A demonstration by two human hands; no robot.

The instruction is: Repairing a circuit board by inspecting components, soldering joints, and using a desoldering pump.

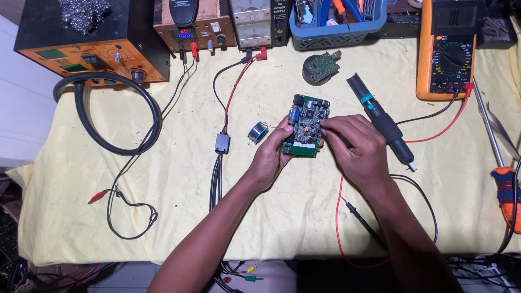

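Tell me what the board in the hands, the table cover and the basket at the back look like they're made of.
The board looks like green laminate, glossy, studded with dark chips and metal parts. The table cover seems to be soft yellow fabric: matte, creased, stained. The basket looks like moulded blue plastic with a slotted wall.

Bench (81, 179) under yellow cloth. 10 o'clock: orange-fronted station (89, 46) with looped black hose (108, 116). 12 o'clock: blue basket (336, 24) of tools, small round board (321, 68) just below it. 2 o'clock: orange multimeter (448, 49). Centre: solder spool (258, 132); black handpiece (380, 119) toward 3 o'clock
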